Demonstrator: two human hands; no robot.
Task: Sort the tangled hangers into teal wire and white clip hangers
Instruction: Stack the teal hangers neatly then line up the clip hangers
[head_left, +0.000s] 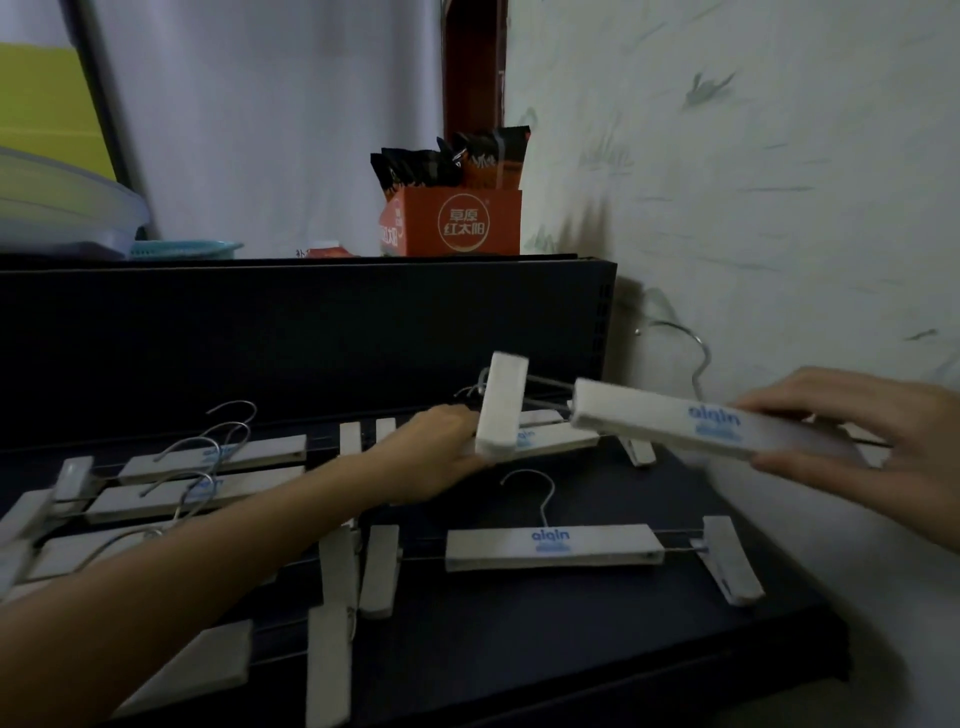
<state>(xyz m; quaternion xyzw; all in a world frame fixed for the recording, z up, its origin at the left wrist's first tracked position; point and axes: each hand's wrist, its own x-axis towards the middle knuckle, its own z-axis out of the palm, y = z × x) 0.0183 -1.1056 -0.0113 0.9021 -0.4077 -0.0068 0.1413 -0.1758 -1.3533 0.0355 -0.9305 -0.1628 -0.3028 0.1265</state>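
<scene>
Several white clip hangers with wire hooks lie on a dark shelf (519, 639). My right hand (852, 441) holds one raised white clip hanger (670, 423) by its bar, its hook (685, 343) pointing toward the wall. My left hand (431, 452) reaches across and grips the upright white clip (501, 405) of a hanger lying at the back. A single clip hanger (550, 545) lies flat in front of my hands. A stack of clip hangers (197, 467) sits at the left. No teal wire hanger is visible.
An orange carton (462, 221) with dark packets stands on the ledge behind the shelf's back panel (311, 332). A teal basket (182, 249) and a plastic tub (62, 208) sit at the back left. A patterned wall (753, 182) closes the right side.
</scene>
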